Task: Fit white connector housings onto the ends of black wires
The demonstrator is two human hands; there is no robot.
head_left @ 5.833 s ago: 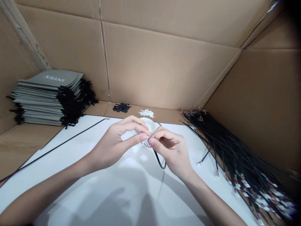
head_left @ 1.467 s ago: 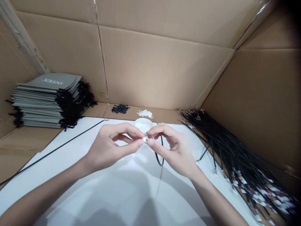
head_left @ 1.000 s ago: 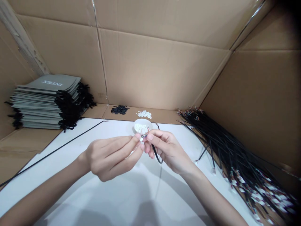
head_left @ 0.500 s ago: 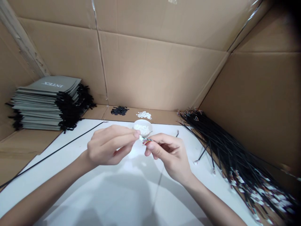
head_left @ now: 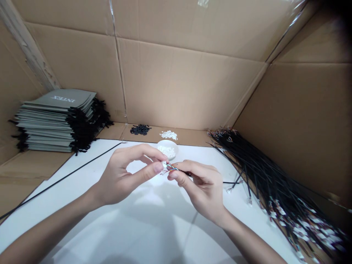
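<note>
Between thumb and fingers, my left hand (head_left: 132, 172) pinches a small white connector (head_left: 164, 164). Thin coloured wires (head_left: 172, 167), twisted together, run from the connector toward my right hand (head_left: 202, 183), while a few loose ends show beneath. My right hand grips the black cable (head_left: 229, 182) these wires come from; its sheath passes through the fingers and sticks out to the right. Just behind the fingertips stands a white bowl (head_left: 172, 146) holding several small white pieces.
A large bundle of black cables (head_left: 255, 165) with white connectors lies at right. Black tube pieces (head_left: 140, 129) and white pieces (head_left: 168, 135) sit in piles at the back. A stack of grey INTEX pouches (head_left: 44, 124) stands left, near a single black cable (head_left: 68, 177). Cardboard walls (head_left: 187, 84) surround the white table.
My left hand has turned, so its thumb now shows against the connector. My right hand has shifted slightly right and down, and the held cable now points right.
</note>
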